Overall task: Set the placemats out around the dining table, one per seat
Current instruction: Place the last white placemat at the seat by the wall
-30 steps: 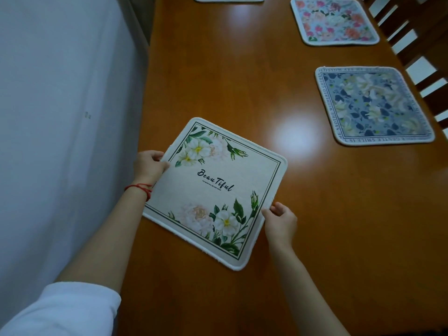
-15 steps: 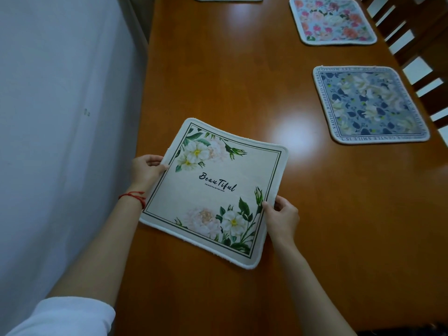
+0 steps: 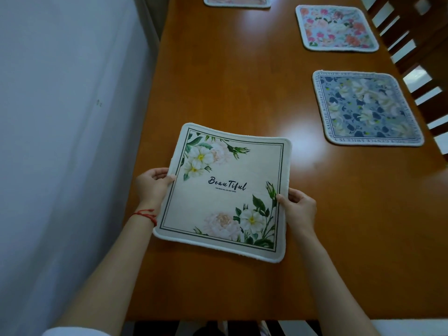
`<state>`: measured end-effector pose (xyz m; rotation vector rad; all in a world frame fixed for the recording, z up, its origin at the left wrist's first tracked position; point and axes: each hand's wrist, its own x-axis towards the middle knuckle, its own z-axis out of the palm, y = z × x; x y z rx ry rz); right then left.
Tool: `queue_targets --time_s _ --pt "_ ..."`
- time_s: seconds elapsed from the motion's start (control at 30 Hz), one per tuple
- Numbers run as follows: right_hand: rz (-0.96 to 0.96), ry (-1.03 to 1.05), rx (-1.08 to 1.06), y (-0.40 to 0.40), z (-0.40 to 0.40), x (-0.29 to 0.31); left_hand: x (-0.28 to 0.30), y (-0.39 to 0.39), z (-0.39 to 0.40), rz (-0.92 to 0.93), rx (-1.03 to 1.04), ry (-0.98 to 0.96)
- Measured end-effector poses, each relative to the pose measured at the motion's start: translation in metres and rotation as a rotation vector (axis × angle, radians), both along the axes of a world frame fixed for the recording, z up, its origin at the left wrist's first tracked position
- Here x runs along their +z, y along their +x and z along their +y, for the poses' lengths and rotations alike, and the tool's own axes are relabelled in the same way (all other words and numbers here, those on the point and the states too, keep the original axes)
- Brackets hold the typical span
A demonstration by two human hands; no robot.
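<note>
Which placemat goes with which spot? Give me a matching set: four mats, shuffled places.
Things:
1. cream "Beautiful" placemat
2. blue-grey floral placemat
3. pink floral placemat
4. cut-off placemat

Places:
A. far right side of the dining table, by the chairs
B. held at both side edges by the left hand and right hand
C. top edge of the view, mostly out of frame
D. right side, nearer, flat

Pairs: 1-B, 2-D, 3-A, 4-C

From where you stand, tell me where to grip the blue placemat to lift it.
Take the blue placemat by its two side edges, a hand from each side, thumbs on top. It lies flat on the table, thin and floppy; the cream placemat sags even gripped so by the left hand and right hand.
</note>
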<state>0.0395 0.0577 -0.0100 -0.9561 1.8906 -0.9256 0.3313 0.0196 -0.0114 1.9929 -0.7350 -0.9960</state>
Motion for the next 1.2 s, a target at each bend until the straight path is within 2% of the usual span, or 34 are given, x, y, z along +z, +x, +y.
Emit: queue_targets --time_s 0.4,0.8,1.2 --pt "-0.103 0.054 0.064 -0.071 0.019 -0.007 0.001 -0.063 0.058 0.043 0.097 0.020" --pt "-0.140 0.157 0.073 -0.099 0.047 -0.019 -0.021 -0.082 0.101 0.049 0.114 0.091" --pt "-0.034 0.136 0.123 -0.092 0.052 -0.023 -0.025 -0.071 0.111 -0.031 0.049 0.076"
